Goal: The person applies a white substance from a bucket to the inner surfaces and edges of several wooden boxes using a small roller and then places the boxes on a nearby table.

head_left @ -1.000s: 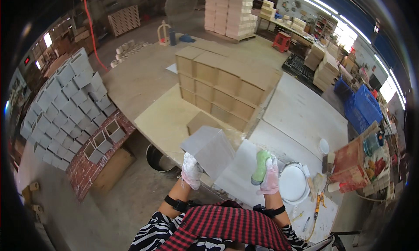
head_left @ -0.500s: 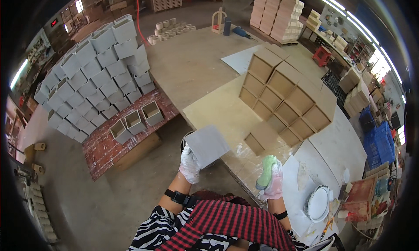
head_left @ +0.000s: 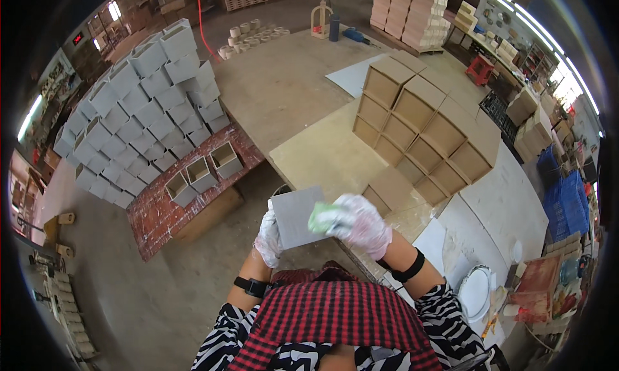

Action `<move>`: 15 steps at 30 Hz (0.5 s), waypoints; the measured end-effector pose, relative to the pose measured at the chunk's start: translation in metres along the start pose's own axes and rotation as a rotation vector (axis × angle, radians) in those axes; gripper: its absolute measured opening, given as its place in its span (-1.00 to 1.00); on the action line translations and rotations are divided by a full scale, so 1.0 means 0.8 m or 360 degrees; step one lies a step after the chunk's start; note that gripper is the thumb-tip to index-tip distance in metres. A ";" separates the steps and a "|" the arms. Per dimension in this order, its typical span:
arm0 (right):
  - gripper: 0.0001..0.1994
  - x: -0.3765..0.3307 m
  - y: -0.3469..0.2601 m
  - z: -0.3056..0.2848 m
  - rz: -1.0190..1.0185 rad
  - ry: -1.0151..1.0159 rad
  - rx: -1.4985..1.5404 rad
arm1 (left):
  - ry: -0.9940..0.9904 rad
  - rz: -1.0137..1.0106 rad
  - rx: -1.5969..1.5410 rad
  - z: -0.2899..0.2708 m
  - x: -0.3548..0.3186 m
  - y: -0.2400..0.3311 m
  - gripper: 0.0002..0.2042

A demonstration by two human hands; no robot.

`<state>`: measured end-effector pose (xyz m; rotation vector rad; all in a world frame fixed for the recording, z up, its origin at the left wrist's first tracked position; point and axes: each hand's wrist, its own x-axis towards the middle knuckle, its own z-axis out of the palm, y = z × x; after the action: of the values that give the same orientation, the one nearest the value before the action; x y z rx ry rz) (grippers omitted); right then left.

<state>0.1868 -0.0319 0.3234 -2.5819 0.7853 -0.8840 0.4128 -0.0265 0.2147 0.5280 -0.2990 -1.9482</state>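
- Grey workshop floor (head_left: pixel 151 293) runs along my far left, below a tall stack of light grey boxes (head_left: pixel 138 103).
- Right of that stack's foot, three open grey boxes (head_left: pixel 201 175) stand in a row on a red, white-smeared board (head_left: pixel 151 229).
- My left hand (head_left: pixel 267 241), in a white-stained glove, grips the held box (head_left: pixel 293 219) by its left edge and keeps it up near the table's corner.
- The held box lies between my two hands, directly right of my left one, a flat grey side turned up toward me.
- Beyond it spreads a pale yellow sheet (head_left: pixel 316 152) on the table.
- The green pad (head_left: pixel 320 217) is over the right part of that grey side; I cannot tell how firmly it presses.
- My right hand (head_left: pixel 361 226), gloved too, is closed around the pad. Half a second ago it was well apart from the box; now it has swung across, so I judge that rubbing this side is the step in hand.
- Just past my right hand sits a single brown box (head_left: pixel 389 189), near a stack of brown boxes (head_left: pixel 429 129).
- Farther right stands a round tub of white stuff (head_left: pixel 475 293).
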 end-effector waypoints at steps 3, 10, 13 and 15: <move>-0.81 -0.007 -0.004 0.004 -0.0086 -0.0303 -0.0095 | -0.0050 -0.0080 0.0184 0.012 0.006 -0.002 -0.53; -0.81 0.041 0.102 -0.010 0.0528 0.0098 -0.0290 | -0.0004 -0.0362 0.0071 0.071 0.035 -0.021 -0.54; -0.81 0.045 0.083 -0.028 0.0509 0.0337 -0.0109 | -0.0445 -0.0411 -0.0236 0.041 0.047 -0.030 -0.50; -0.81 0.029 0.052 -0.035 -0.0183 0.0378 -0.0209 | -0.0588 -0.0439 -0.0232 0.042 0.058 -0.029 -0.50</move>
<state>0.1676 -0.0820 0.3373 -2.6909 0.7869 -1.2303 0.3618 -0.0597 0.2231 0.1130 -0.3257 -2.3151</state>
